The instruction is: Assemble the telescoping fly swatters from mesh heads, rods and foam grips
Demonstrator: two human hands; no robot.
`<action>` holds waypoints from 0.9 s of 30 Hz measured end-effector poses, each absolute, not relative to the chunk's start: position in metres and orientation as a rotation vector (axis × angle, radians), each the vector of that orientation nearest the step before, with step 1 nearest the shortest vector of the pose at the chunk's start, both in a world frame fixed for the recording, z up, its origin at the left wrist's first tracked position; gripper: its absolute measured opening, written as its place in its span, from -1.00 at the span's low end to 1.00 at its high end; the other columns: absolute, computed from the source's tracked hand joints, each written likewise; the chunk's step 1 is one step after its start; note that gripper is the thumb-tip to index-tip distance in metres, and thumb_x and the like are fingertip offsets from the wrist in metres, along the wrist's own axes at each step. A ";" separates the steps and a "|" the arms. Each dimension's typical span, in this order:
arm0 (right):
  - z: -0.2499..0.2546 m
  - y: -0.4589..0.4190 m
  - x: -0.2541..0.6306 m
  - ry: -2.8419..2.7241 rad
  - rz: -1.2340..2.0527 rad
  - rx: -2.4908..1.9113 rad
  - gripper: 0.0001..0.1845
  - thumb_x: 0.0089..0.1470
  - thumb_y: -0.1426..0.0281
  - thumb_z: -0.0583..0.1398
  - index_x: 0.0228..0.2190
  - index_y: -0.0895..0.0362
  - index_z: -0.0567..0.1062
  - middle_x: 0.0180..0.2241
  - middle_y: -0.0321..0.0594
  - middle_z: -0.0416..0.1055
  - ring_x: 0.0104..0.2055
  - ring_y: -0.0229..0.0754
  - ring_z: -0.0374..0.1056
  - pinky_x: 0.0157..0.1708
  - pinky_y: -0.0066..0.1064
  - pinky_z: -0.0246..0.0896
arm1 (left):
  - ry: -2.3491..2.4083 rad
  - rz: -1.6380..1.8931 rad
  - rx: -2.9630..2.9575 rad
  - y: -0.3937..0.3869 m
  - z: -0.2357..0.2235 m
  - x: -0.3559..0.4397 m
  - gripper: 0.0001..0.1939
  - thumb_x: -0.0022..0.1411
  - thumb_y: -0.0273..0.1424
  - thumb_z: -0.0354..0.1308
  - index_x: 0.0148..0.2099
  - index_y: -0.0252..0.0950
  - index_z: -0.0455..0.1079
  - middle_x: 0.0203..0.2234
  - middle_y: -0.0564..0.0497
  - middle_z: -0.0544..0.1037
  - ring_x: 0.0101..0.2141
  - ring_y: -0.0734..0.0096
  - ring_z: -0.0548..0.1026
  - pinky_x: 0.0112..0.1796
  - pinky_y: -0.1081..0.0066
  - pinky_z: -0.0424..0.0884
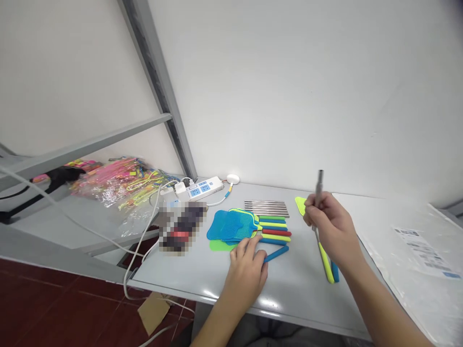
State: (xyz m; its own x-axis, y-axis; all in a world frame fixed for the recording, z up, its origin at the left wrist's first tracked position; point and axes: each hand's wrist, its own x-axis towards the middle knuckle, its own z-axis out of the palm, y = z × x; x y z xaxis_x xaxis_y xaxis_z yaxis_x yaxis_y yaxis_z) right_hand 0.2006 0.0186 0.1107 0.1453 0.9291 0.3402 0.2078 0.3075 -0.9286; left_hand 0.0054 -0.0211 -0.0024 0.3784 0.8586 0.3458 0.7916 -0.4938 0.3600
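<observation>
My right hand (331, 224) is closed around a slim metal rod (319, 185), held upright above the table. Below and behind that hand lie a yellow handle (326, 262) and a blue handle (335, 272), and a yellow mesh fly swatter head (300, 206) peeks out past its fingers. My left hand (248, 265) rests low on the table with its fingers around the near end of a blue handle (277, 253). Its fingertips reach the stacked blue fly swatter heads (237, 225). Beside them several coloured handles lie in a row, including a red handle (277, 232).
Several metal rods (266, 208) lie side by side behind the handles. A power strip (204, 189) with plugs and cables stands at the back left, near a blurred-out object (183, 229). Bagged colourful items (123, 185) fill the left shelf. White plastic packaging (408, 255) covers the right side.
</observation>
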 end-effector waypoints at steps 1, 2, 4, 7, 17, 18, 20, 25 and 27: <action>0.108 0.006 0.198 -1.249 0.824 -1.111 -0.96 0.20 0.38 0.12 -0.32 0.05 0.38 -0.49 -0.38 0.18 -0.51 -0.33 0.11 -0.50 -0.46 0.06 | 1.499 0.784 2.485 -0.024 -0.002 0.006 -0.87 0.25 -0.51 0.11 -0.17 -0.19 0.37 0.21 0.01 0.32 0.12 0.03 0.23 -0.03 0.07 0.20; 0.105 -0.004 0.196 -1.158 0.903 -1.050 -0.96 0.19 0.39 0.13 -0.33 0.06 0.39 -0.55 -0.41 0.12 -0.55 -0.35 0.05 -0.54 -0.47 0.01 | 1.485 0.823 2.472 -0.027 -0.002 0.006 -0.87 0.26 -0.51 0.11 -0.16 -0.19 0.37 0.18 0.00 0.35 0.11 0.04 0.24 -0.05 0.09 0.21; 0.098 -0.023 0.193 -1.003 1.023 -0.918 -0.96 0.17 0.42 0.14 -0.34 0.07 0.40 -0.62 -0.47 0.00 -0.60 -0.38 -0.05 -0.59 -0.49 -0.09 | 1.426 0.927 2.437 -0.033 0.003 0.008 -0.87 0.30 -0.49 0.09 -0.12 -0.19 0.37 0.09 -0.02 0.43 0.06 0.10 0.30 -0.10 0.15 0.21; 0.086 -0.043 0.189 -0.839 1.078 -0.785 -0.97 0.13 0.45 0.16 -0.36 0.09 0.41 -0.67 -0.51 -0.09 -0.64 -0.40 -0.16 -0.63 -0.50 -0.19 | 1.287 1.146 2.379 -0.041 0.016 0.014 -0.88 0.36 -0.47 0.05 -0.08 -0.21 0.34 -0.11 -0.02 0.53 -0.10 0.26 0.42 -0.16 0.24 0.20; 0.068 -0.105 0.187 -0.460 1.013 -0.608 -0.90 0.12 0.48 0.09 -0.39 0.09 0.40 -0.70 -0.52 -0.21 -0.66 -0.37 -0.32 -0.68 -0.50 -0.20 | 0.924 1.398 2.081 -0.063 0.009 0.044 -0.82 0.27 -0.25 0.22 -0.20 -0.21 0.32 -0.33 0.07 0.55 -0.25 0.36 0.46 -0.15 0.35 0.30; 0.070 -0.111 0.187 -0.453 1.005 -0.598 -0.89 0.13 0.47 0.09 -0.40 0.09 0.40 -0.70 -0.52 -0.21 -0.66 -0.37 -0.32 -0.68 -0.49 -0.20 | 0.945 1.325 2.046 -0.065 0.005 0.047 -0.82 0.28 -0.24 0.21 -0.20 -0.21 0.33 -0.33 0.06 0.54 -0.24 0.35 0.46 -0.16 0.36 0.32; 0.075 -0.120 0.185 -0.454 0.990 -0.580 -0.87 0.14 0.47 0.07 -0.40 0.09 0.40 -0.70 -0.51 -0.21 -0.67 -0.37 -0.32 -0.68 -0.49 -0.21 | 0.999 1.190 1.990 -0.066 -0.003 0.052 -0.85 0.33 -0.25 0.13 -0.20 -0.22 0.34 -0.33 0.04 0.53 -0.25 0.35 0.46 -0.18 0.37 0.34; 0.083 -0.124 0.178 -0.522 0.919 -0.572 -0.83 0.17 0.47 0.04 -0.40 0.08 0.40 -0.71 -0.51 -0.19 -0.68 -0.37 -0.30 -0.67 -0.48 -0.19 | 0.949 0.937 2.043 -0.066 -0.007 0.056 -0.84 0.37 -0.28 0.05 -0.23 -0.22 0.38 -0.36 0.03 0.51 -0.29 0.35 0.46 -0.23 0.39 0.33; 0.083 -0.117 0.176 -0.568 0.889 -0.576 -0.83 0.18 0.49 0.04 -0.39 0.07 0.39 -0.72 -0.52 -0.17 -0.68 -0.37 -0.29 -0.66 -0.48 -0.19 | 0.929 0.847 2.067 -0.064 -0.005 0.055 -0.82 0.37 -0.28 0.05 -0.25 -0.23 0.38 -0.36 0.03 0.51 -0.29 0.33 0.45 -0.24 0.39 0.32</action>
State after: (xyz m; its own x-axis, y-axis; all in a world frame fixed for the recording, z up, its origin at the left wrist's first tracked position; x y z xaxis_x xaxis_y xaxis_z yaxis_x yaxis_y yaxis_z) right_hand 0.1756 -0.1171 0.0827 0.5074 0.8347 0.2139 -0.5450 0.5032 -0.6707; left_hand 0.0551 -0.0644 -0.0051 0.5272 0.8057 0.2701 0.3428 -0.4925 0.8000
